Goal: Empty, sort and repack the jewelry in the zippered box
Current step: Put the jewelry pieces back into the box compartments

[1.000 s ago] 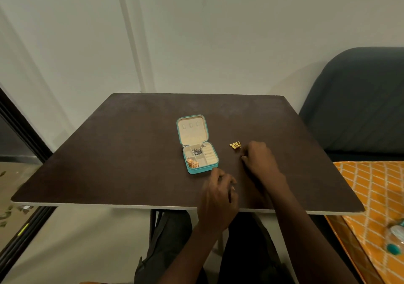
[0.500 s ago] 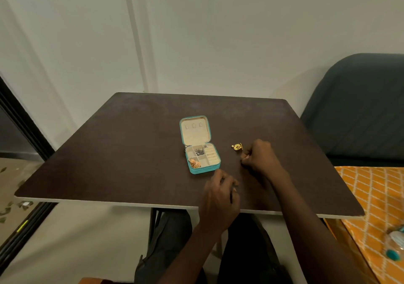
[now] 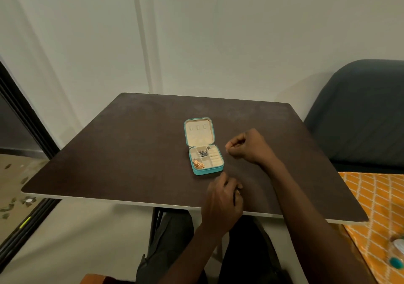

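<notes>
A small teal zippered jewelry box (image 3: 208,170) lies open in the middle of the dark table (image 3: 131,152), its cream lid (image 3: 198,132) laid back flat. Orange-gold pieces (image 3: 198,165) fill its front-left compartment and dark silvery pieces (image 3: 203,152) sit in a rear one. My right hand (image 3: 247,147) hovers just right of the box, fingers curled tight as if pinching a small gold piece, which is hidden inside them. My left hand (image 3: 225,198) rests at the table's front edge below the box, fingers loosely curled, with nothing visible in it.
A dark upholstered chair (image 3: 360,113) stands to the right of the table. An orange patterned cloth (image 3: 376,207) lies at the lower right with a teal-capped bottle (image 3: 396,259) on it. A white wall is directly behind the table.
The gold piece that lay on the table right of the box is gone from sight. My right hand has closed over that spot and lifted toward the box. My left hand has barely moved.
</notes>
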